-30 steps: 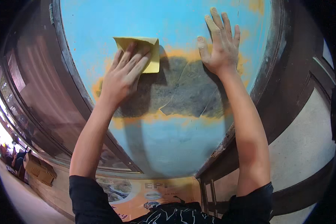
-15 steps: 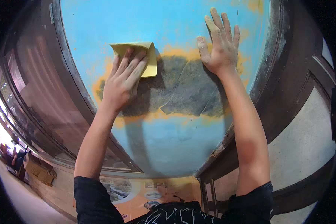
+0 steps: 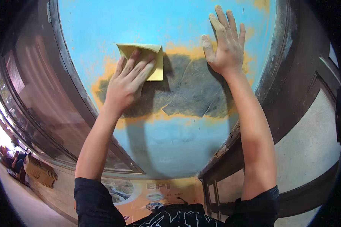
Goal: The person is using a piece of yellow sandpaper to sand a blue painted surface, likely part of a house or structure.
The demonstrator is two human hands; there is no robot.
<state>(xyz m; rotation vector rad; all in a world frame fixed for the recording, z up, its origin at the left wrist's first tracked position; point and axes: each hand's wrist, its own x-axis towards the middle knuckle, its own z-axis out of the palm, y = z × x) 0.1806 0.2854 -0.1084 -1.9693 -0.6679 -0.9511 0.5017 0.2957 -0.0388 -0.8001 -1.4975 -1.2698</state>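
Observation:
A blue panel (image 3: 159,142) fills the middle, framed by dark wood. Across it runs a dark grey worn patch (image 3: 191,87) with thin cracks and orange edges. My left hand (image 3: 127,83) presses a yellow sheet of sandpaper (image 3: 158,71) onto the left part of this patch and the blue above it. The sheet's top edge curls away from the panel, and the fingers lie over its face. Higher up on the right, my right hand (image 3: 226,51) rests flat against the panel, dusty fingers spread, holding nothing.
Dark wooden frame edges (image 3: 77,79) flank the panel. A printed orange sheet (image 3: 170,193) lies below it. To the lower left are a brown cardboard piece (image 3: 39,172) and a seated person (image 3: 17,160) near a bright opening. Pale panels in dark wood (image 3: 307,147) stand right.
My left hand has slid a little to the right with the sandpaper. The right hand stays spread on the panel; the view has shifted slightly.

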